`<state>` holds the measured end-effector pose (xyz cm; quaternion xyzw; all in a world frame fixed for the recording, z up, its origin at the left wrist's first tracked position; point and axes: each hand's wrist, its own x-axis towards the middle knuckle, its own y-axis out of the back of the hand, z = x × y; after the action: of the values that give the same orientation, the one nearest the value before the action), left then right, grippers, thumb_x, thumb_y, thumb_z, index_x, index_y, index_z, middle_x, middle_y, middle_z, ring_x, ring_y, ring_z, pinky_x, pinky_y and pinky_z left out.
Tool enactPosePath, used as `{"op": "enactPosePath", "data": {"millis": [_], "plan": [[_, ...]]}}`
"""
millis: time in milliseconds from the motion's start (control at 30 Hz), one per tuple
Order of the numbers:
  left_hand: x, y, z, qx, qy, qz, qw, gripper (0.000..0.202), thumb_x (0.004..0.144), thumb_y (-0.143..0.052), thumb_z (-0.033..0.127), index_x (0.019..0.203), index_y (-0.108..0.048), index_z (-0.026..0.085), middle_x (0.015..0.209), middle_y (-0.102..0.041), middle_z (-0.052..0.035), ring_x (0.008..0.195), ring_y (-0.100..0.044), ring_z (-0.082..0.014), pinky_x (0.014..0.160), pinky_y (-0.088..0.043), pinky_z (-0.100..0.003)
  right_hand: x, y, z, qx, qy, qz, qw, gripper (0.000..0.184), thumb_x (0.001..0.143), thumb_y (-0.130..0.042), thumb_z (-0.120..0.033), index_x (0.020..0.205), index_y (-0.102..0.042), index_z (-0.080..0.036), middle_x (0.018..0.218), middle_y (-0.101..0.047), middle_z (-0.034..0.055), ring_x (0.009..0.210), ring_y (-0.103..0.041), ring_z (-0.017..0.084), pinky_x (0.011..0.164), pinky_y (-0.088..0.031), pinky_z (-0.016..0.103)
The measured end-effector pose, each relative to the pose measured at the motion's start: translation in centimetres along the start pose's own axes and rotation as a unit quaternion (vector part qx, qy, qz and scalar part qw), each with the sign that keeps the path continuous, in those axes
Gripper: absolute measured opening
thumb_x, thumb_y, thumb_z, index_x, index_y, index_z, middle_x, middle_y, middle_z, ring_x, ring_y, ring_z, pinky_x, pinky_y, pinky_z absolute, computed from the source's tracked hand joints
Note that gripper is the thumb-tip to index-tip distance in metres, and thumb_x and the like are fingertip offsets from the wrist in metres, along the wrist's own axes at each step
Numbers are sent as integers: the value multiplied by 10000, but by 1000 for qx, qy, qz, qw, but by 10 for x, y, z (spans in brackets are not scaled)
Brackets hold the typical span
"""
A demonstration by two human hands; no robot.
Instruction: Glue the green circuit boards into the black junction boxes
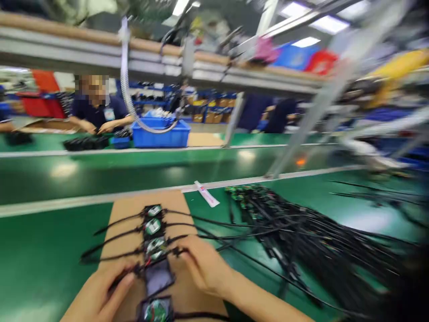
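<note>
Several small black square housings [153,226] lie in a column on a brown cardboard sheet [122,210], most with green circuit boards inside and black cables out both sides. My left hand [103,288] pinches a black cable [136,268] at the left side of the column, its fingers closed. My right hand [206,266] is closed on a black cable end [177,251] at the right side. Between them lies a housing with a flat greyish inside [158,276] and no board showing. Nearest to me is another housing with a green board [156,311].
A large bundle of black cables with boards [295,237] covers the green bench at right. A small white packet [207,194] lies behind the cardboard. Across the belt [187,167], a person [100,109] works beside a blue bin [161,134]. A slanted metal post [308,107] stands at right.
</note>
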<state>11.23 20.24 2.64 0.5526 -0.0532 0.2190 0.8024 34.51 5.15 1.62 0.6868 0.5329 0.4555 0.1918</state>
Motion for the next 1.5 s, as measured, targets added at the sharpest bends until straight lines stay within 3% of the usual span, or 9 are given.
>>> {"op": "enactPosePath", "data": {"millis": [100,200,500,667,867,1033,1233,1400,1500], "plan": [[-2,-1,1,-105,144,-62,982,302,974,-338,296,937,-624,206,833,-663,-6,756,-630,-133,680,-506,-214,6,10,-9,-20,8,-20,1000,271,902,-402,-110,1155,-468,-181,947,-636,65,845,-605,158,724,-486,279],[3,2,4,-155,195,-80,965,291,956,-364,288,795,-579,177,726,-612,7,656,-565,-123,600,-423,-214,6,15,-17,-57,29,-110,992,267,895,-390,-88,1129,-463,-194,870,-626,40,746,-606,160,617,-456,280],[-2,-16,4,-153,181,-116,965,239,944,-357,227,857,-574,179,804,-622,-19,709,-573,-160,632,-411,-269,16,-1,-26,-88,7,-244,966,163,845,-388,-84,874,-488,-208,740,-578,21,616,-564,193,516,-303,325],[1,-27,4,-117,189,-155,963,243,959,-338,241,905,-567,184,846,-625,-37,757,-595,-191,664,-446,-299,24,-10,-30,-121,-20,-298,947,183,815,-398,-90,877,-520,-212,735,-581,29,571,-539,217,501,-189,330],[-2,-31,2,-137,203,-158,957,215,941,-393,225,945,-604,185,851,-644,-40,774,-613,-196,689,-472,-311,39,-13,-31,-99,-68,-397,910,289,848,-385,-176,1047,-594,-201,873,-638,54,711,-613,234,559,-319,328],[-5,-32,-3,-158,191,-128,960,193,914,-460,192,957,-648,208,837,-657,-19,776,-617,-190,693,-484,-319,39,-16,-25,-71,-89,-394,912,412,852,-414,-230,1214,-600,-172,909,-666,76,762,-635,208,657,-414,315],[-4,-33,9,28,91,-149,984,197,788,-479,47,882,-598,174,768,-603,-31,659,-562,-215,546,-494,-346,39,-20,-28,-55,-126,-416,899,418,872,-361,-245,1199,-613,-181,943,-662,63,819,-639,240,715,-438,359],[0,-37,23,265,-25,-210,941,222,724,-463,39,889,-578,131,767,-562,-77,647,-523,-234,488,-478,-344,37,-23,-31,-59,-134,-408,901,329,858,-365,-237,1034,-638,-184,872,-652,58,764,-621,250,693,-382,377],[-3,-36,22,259,-4,-207,943,194,765,-477,47,912,-570,131,804,-572,-70,684,-538,-226,559,-511,-356,36,-25,-33,-65,-132,-394,907,337,858,-359,-233,1050,-631,-176,880,-656,68,769,-618,264,699,-361,383]]}}
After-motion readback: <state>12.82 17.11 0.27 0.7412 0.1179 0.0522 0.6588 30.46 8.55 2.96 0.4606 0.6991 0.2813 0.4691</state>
